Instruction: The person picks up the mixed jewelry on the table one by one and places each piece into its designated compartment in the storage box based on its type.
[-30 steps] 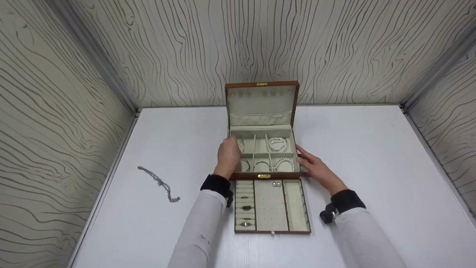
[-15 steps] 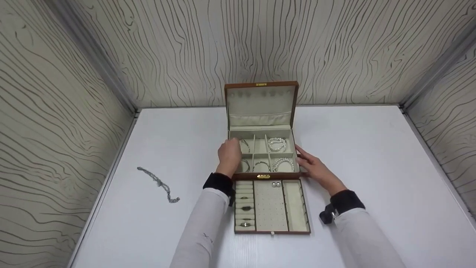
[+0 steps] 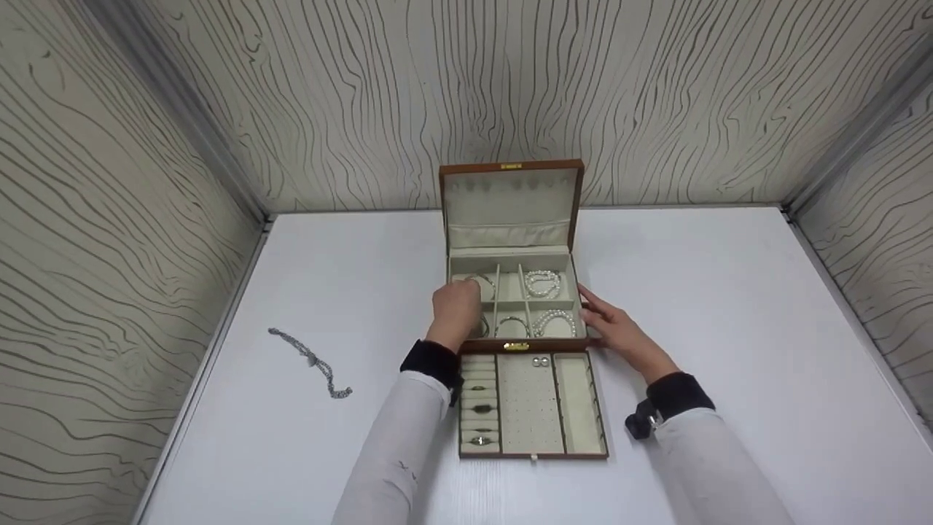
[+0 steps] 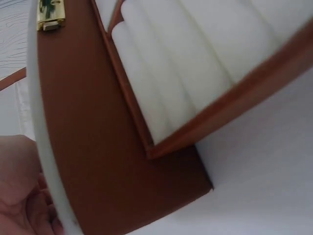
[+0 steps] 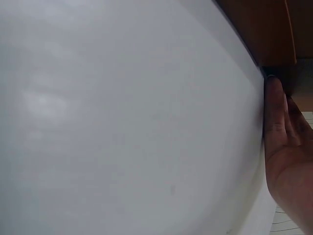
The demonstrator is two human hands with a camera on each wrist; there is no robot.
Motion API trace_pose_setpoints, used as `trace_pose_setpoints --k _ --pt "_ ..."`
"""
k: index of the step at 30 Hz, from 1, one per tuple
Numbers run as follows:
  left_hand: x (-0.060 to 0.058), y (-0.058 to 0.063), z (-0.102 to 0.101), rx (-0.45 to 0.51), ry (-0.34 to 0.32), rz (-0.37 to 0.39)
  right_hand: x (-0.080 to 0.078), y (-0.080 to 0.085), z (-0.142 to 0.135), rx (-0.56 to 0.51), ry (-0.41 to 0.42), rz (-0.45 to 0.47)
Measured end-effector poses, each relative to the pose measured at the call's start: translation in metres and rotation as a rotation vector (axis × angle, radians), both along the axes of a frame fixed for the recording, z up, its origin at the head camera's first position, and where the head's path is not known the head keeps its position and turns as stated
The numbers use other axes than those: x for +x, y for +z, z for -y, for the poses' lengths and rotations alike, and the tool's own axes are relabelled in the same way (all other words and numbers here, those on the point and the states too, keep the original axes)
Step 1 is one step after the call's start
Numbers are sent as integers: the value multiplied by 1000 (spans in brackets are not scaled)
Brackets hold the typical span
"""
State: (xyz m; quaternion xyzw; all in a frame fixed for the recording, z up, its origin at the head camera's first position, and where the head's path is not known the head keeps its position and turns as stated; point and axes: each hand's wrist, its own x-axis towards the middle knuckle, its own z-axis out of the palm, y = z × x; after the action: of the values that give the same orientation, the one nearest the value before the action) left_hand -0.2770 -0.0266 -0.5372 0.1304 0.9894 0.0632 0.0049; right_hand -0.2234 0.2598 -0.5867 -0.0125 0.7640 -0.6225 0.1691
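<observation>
A brown jewelry box (image 3: 446, 219) stands with its lid raised, its cream interior split into several compartments. My left hand (image 3: 455, 310) reaches into the left side, fingers curled at a thin silver bracelet (image 3: 490, 283) in the back left compartment; its fingertips are hidden. In the left wrist view, this hand (image 4: 19, 191) shows partly behind the box's front wall. My right hand (image 3: 619, 332) rests against the box's right side, thumb near the rim. Seen from the right wrist, its fingers (image 5: 275, 107) lie fairly straight along the box's base.
Pearl bracelets (image 3: 545, 284) and other bracelets (image 3: 513, 324) lie in the compartments. Before the box sits a lift-out tray (image 3: 528, 408) with rings (image 3: 481, 409) and round earrings (image 3: 540, 361). A silver chain (image 3: 312, 360) lies at left on the white table (image 3: 729, 292).
My left hand has shifted slightly right and toward me within the box, and more of the thin bracelet shows beside it. The right hand stays in place.
</observation>
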Motion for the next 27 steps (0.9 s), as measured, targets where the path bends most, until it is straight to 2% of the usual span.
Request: trace_pose_setpoints --k 5,10,16,21,24,27 --pt "6 -1 2 -14 -38 -48 -1 -1 0 9 -12 -8" --pt "10 1 3 13 -52 -17 -1 -2 0 1 -4 -6" --pt "19 8 10 169 -66 47 -1 -2 0 -7 0 -3" --pt "38 19 21 324 -81 7 -1 -1 0 -25 11 -8" --pt "49 24 34 380 -58 -36 -1 -1 0 -18 6 -10" --pt "54 25 56 397 19 -62 0 0 -1 -16 9 -11"
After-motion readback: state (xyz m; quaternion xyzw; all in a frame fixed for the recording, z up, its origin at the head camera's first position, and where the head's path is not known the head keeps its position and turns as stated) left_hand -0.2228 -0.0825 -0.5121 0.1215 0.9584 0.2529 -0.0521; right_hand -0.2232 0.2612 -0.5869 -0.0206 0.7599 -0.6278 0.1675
